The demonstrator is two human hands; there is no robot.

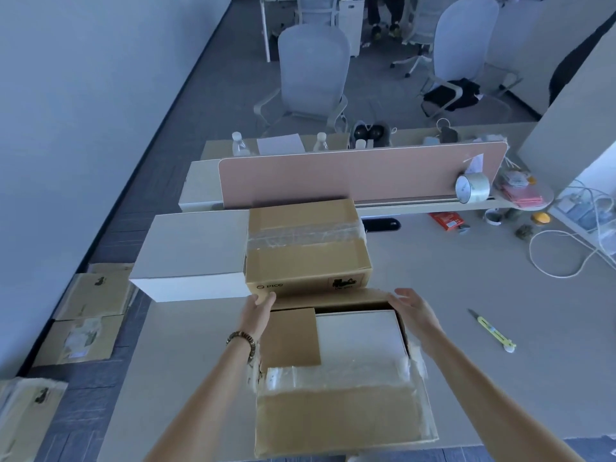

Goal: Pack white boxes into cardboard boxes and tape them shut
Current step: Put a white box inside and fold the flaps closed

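Open cardboard box (343, 418) has its white box (358, 335) in, flaps unclosed; both hands (258, 308) (411, 305) loose, gripping nothing. Taped box (306, 245) behind's done; another white box (193, 255) waits.

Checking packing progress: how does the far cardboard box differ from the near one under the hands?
The far cardboard box has its flaps shut and clear tape across the top; the near cardboard box is open, a white box showing inside. The far one goes untouched; the left hand and right hand reach over the near one. Both are brown and sit on the table.
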